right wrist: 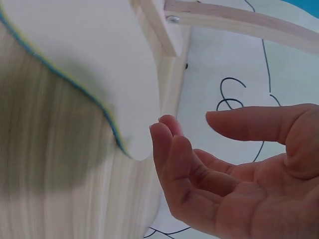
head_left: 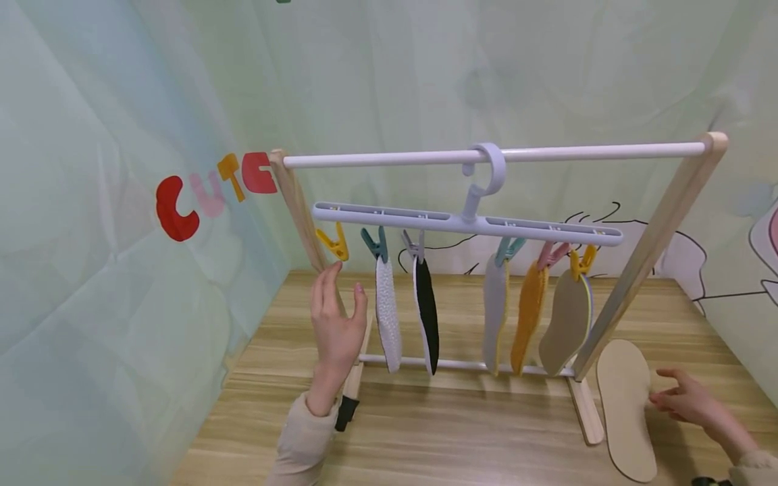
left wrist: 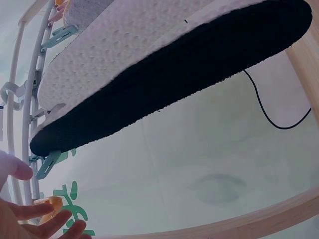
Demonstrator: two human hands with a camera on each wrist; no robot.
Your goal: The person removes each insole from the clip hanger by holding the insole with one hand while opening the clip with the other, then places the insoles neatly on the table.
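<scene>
Head view, left to right. Red letter C [head_left: 177, 209] on the wall, left of frame. Left hand [head_left: 337, 331], left of centre, fingers loosely extended, thumb well apart, gripping nothing; fingertips just under a yellow clip [head_left: 335, 244], contact can't be told. Its sleeve [head_left: 304, 428] runs off the bottom edge; dark object [head_left: 346, 413] beside it, partly covered, unclear. White dotted insole [head_left: 387, 317] and black insole [head_left: 427, 317] hang mid-frame from a lavender hanger [head_left: 395, 217]; in the left wrist view the dotted one's black underside is cut off at upper right. Right of centre: grey insole [head_left: 495, 314], orange insole [head_left: 526, 317], beige insole [head_left: 565, 327], all clipped, far faces hidden. Rack post [head_left: 653, 250] at right. Loose insole [head_left: 625, 405] lies flat on the table, lower right, cut off in the right wrist view. Right hand [head_left: 689, 399], just beside it, fingers half bent, thumb-to-finger gap fairly wide, holding nothing; whether fingertips touch the edge can't be told. Right sleeve [head_left: 756, 469] cropped at the corner.
</scene>
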